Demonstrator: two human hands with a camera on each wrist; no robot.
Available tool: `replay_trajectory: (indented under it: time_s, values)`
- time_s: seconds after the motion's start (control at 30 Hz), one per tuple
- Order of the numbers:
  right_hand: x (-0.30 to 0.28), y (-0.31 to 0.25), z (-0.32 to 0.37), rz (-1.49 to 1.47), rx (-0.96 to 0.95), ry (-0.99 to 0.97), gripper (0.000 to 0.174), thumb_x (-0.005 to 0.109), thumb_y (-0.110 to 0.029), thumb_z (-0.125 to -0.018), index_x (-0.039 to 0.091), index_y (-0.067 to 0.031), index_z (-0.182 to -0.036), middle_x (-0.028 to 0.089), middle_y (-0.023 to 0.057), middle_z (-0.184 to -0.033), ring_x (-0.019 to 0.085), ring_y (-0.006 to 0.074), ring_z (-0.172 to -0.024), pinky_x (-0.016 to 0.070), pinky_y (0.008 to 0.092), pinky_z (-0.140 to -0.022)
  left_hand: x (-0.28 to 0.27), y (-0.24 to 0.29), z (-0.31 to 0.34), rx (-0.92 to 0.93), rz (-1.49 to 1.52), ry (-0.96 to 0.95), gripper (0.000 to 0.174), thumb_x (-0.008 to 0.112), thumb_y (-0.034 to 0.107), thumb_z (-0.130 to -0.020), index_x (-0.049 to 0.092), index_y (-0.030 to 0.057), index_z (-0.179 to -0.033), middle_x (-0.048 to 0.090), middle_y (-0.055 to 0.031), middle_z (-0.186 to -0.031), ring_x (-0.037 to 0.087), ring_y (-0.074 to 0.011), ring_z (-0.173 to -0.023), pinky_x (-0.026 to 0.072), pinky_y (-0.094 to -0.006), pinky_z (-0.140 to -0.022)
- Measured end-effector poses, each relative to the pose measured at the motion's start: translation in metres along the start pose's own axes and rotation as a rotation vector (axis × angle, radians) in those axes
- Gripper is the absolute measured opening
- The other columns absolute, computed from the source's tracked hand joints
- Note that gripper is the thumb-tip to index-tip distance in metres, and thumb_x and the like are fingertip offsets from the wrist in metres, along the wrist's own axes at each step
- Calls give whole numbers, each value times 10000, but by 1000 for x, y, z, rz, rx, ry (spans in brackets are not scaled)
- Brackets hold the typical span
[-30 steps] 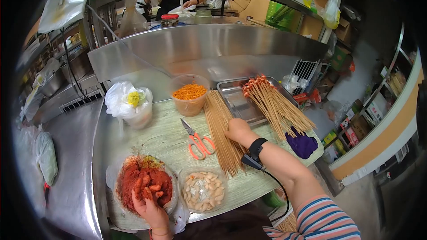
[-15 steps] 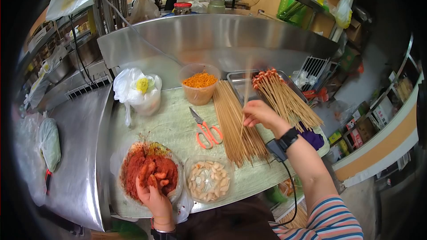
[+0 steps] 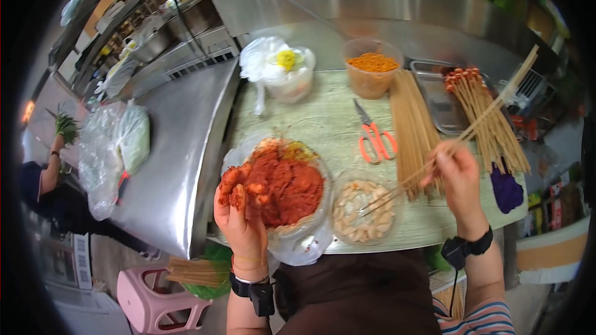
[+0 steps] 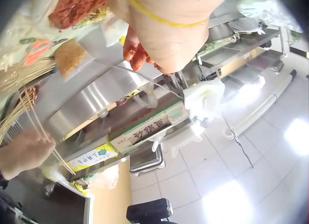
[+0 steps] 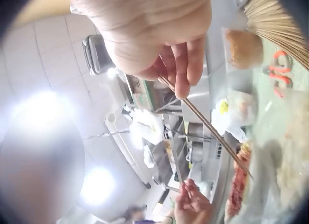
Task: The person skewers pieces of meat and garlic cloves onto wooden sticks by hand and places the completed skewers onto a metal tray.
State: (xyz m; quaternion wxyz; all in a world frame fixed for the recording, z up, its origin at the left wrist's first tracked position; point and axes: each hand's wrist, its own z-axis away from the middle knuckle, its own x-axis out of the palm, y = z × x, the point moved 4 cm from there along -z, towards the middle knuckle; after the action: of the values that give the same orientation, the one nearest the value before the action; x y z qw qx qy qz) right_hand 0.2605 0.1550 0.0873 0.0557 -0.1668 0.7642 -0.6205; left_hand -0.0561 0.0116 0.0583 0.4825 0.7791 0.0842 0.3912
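My right hand (image 3: 458, 180) pinches thin bamboo skewers (image 5: 212, 132), which slant down to the left across the garlic tub in the head view. My left hand (image 3: 247, 229) is raised at the left side of a plastic-lined bowl of red, paste-coated mixture (image 3: 288, 192). Red paste covers its curled fingers, and a lumpy red-coated piece (image 3: 232, 180) shows at their tips. Beside the bowl, a clear tub holds peeled garlic cloves (image 3: 354, 231). A wide bundle of loose skewers (image 3: 411, 124) lies under and left of my right hand.
Orange-handled scissors (image 3: 377, 142) lie mid-table. Behind stand a bagged white container (image 3: 292, 87) and a tub of orange shreds (image 3: 371, 80). At right, skewers with red-and-white tips (image 3: 464, 79) lie over a metal tray (image 3: 428, 80), near a purple cloth (image 3: 508, 192). A pink stool (image 3: 139, 298) stands lower left.
My right hand has lifted skewers from the bundle and tilted them leftward. The left hand has risen from the mixture to the bowl's left side. The head view has turned left and down.
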Motion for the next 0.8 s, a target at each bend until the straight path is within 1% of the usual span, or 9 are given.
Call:
replay_trajectory:
  time_s: [0.1, 0.2, 0.37, 0.4, 0.47, 0.5, 0.53, 0.63, 0.8]
  values:
    - [28, 18, 29, 87, 24, -271, 102, 527, -80, -907, 564, 10, -937, 592, 76, -821, 630, 142, -701, 518, 244, -608, -18, 15, -8, 8, -134, -19, 265, 538, 75, -903, 553, 7, -1159, 604, -129, -1123, 605, -167, -856, 501, -264, -716]
    - [34, 24, 46, 140, 103, -415, 97, 518, -60, -902, 568, 22, -896, 592, 84, -823, 639, 147, -710, 518, 252, -609, -40, 18, -10, -17, -352, -15, 246, 561, 69, -893, 572, -18, -1122, 626, -134, -1064, 607, -159, -833, 506, -260, -711]
    - [21, 18, 59, 136, 353, -434, 176, 472, -106, -929, 573, 26, -871, 589, 93, -755, 637, 162, -661, 521, 271, -605, -64, 16, -10, -26, -691, -75, 182, 605, 3, -848, 620, -45, -1023, 642, -75, -945, 606, -124, -810, 497, -237, -707]
    - [14, 12, 58, 69, 314, -332, 222, 447, -144, -945, 565, 26, -866, 584, 96, -737, 629, 168, -645, 520, 277, -596, -65, 14, -13, -25, -693, -74, 182, 605, 3, -848, 620, -45, -1023, 642, -75, -945, 606, -124, -810, 497, -237, -707]
    - [11, 9, 56, 1, 278, -233, 268, 422, -183, -960, 557, 27, -861, 580, 100, -718, 622, 174, -630, 519, 283, -587, -57, 15, -19, 93, -1050, -179, 182, 628, -29, -776, 659, -1, -953, 634, -70, -838, 594, -111, -761, 478, -244, -675]
    - [9, 6, 54, -10, 193, -152, 302, 403, -219, -968, 546, 23, -859, 579, 104, -722, 613, 180, -614, 515, 286, -582, -50, 16, -21, 172, -1193, -223, 194, 657, -18, -717, 669, 22, -906, 623, -97, -807, 610, -170, -715, 477, -275, -644]
    - [7, 3, 52, -21, 106, -69, 336, 384, -255, -976, 535, 20, -857, 578, 109, -725, 604, 186, -599, 512, 290, -578, -42, 14, -23, 172, -1192, -223, 194, 657, -18, -717, 669, 22, -906, 623, -97, -807, 610, -170, -715, 477, -275, -644]
    - [23, 22, 58, -64, 88, -13, 351, 378, -289, -979, 517, 13, -863, 578, 114, -730, 599, 190, -592, 504, 289, -577, -27, 4, -28, 296, -1490, -364, 238, 708, 48, -643, 653, 35, -875, 637, -110, -866, 614, -297, -756, 497, -343, -666]
    - [37, 53, 66, -168, 121, -35, 342, 364, -295, -983, 504, 8, -908, 580, 123, -742, 597, 188, -591, 500, 285, -580, -13, 0, -35, 381, -1713, -414, 238, 713, 81, -634, 656, 56, -864, 632, -101, -853, 615, -305, -762, 504, -370, -676]
